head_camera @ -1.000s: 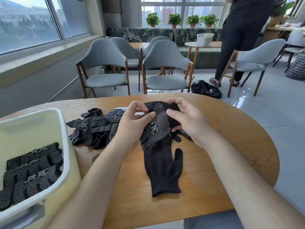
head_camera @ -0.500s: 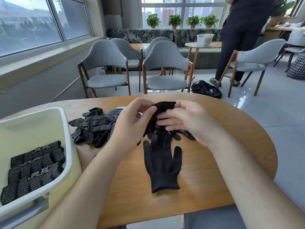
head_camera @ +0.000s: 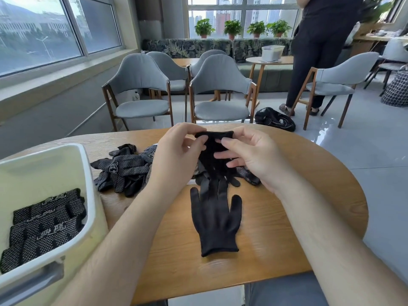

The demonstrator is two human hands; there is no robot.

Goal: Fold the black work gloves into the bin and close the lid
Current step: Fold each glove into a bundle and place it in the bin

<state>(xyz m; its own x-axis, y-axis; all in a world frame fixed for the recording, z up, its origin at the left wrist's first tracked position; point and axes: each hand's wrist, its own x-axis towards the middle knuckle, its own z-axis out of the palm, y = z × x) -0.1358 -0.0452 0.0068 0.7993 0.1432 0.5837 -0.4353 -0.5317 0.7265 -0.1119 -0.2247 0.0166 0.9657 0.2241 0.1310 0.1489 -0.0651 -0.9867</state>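
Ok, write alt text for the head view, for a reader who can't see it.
The left hand and right hand hold a black glove up by its cuff above a wooden table, where a second glove lies flat. To the left, a loose pile of dotted gloves lies beside a pale bin holding folded gloves.

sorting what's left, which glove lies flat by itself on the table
The plain black glove spread out nearest the person; the rest are piled, folded or held.
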